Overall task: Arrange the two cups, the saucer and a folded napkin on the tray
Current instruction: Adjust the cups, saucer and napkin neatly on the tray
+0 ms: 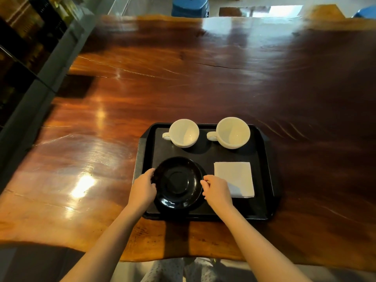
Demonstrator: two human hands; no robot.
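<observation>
Glossy wooden table point(183, 78), window glare, blue stool point(190, 6) beyond

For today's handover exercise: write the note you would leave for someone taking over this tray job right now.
Left hand and right hand hold opposite edges of the black saucer, near-left on the tray; whether it rests flat is unclear.
Left cup and right cup stand upright along the far side, handles pointing left.
Folded napkin lies flat, near-right.
Done: all four items are on the tray.
Left: settle the saucer, let go.
</observation>
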